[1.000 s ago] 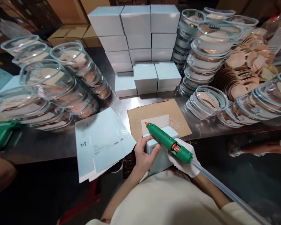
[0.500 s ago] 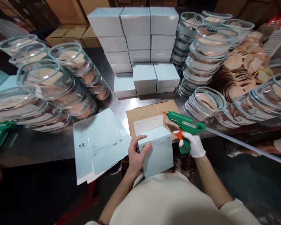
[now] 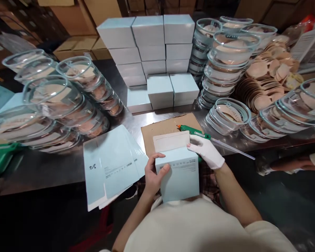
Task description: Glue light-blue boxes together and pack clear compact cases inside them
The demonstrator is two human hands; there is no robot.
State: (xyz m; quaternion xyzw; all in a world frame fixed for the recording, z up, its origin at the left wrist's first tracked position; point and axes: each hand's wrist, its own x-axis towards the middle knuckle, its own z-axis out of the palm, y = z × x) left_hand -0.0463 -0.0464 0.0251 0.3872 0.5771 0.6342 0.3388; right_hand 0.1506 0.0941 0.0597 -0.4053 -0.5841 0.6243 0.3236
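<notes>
Hands (image 3: 157, 173) hold blue box (image 3: 180, 175), flap (image 3: 172, 141) open.

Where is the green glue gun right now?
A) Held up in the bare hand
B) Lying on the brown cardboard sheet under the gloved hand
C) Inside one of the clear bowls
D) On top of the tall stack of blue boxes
B, the green glue gun lies on the brown cardboard sheet with the gloved right hand over its back end, while the bare left hand grips the light blue box.
</notes>
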